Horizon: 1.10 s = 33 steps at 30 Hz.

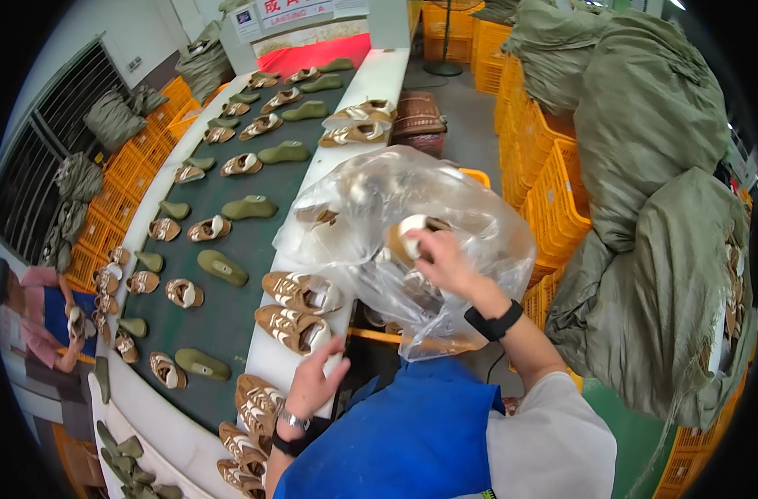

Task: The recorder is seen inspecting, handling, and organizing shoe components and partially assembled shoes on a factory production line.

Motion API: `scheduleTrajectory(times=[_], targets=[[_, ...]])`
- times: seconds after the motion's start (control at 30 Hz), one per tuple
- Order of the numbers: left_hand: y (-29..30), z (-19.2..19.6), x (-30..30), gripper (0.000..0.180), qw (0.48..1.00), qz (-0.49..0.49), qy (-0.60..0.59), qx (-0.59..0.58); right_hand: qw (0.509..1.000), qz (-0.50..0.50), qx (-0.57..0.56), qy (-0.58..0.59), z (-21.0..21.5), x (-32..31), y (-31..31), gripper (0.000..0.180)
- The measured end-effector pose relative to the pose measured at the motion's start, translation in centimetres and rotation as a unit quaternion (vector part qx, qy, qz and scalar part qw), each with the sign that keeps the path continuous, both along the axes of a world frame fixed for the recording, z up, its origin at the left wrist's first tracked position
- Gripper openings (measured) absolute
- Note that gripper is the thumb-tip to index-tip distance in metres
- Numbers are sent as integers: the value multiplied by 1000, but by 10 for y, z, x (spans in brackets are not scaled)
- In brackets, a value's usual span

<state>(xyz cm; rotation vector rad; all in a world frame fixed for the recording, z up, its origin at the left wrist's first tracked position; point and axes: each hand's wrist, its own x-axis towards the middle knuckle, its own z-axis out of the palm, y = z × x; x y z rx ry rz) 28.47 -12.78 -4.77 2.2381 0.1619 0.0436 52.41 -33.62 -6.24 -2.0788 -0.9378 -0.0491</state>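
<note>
My right hand (447, 264) pinches the edge of a tan-and-white shoe upper (412, 224) over a clear plastic bag (487, 229). More uppers show dimly through the plastic. My left hand (311, 384) is open, its fingers spread beside the white ledge (273, 362). Close to those fingers lies a tan sneaker upper (289, 329) with white laces, paired with another upper (300, 291) just beyond it. Several more tan uppers (257, 403) line the ledge below my left wrist.
A dark green conveyor belt (179, 266) carries rows of uppers and olive shoe lasts (221, 268). Another person (42, 303) works across it on the left. Orange crates (558, 200) and bulky grey-green sacks (645, 274) stand on my right. Loose lasts (125, 466) lie at lower left.
</note>
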Motion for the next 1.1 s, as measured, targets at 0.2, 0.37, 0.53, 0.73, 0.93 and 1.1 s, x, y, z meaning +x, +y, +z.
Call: scheduleTrajectory(times=[0.2, 0.37, 0.53, 0.73, 0.93, 1.1], targets=[[25, 1, 0, 73, 743, 91, 44, -662, 889, 385, 46, -242, 46, -113, 59, 16], [30, 0, -43, 29, 803, 222, -8, -553, 879, 432, 73, -189, 35, -148, 88, 9], [47, 9, -86, 36, 781, 280, -73, -554, 957, 246, 143, 48, 17, -140, 115, 14], [55, -2, -116, 47, 838, 265, -87, -469, 939, 305, 33, 158, 30, -194, 156, 51], [67, -5, -135, 52, 786, 287, -65, -544, 945, 254, -36, 205, 25, -206, 196, 39], [75, -24, -146, 57, 811, 339, 5, -477, 953, 304, -7, 6, -25, -207, 217, 39]])
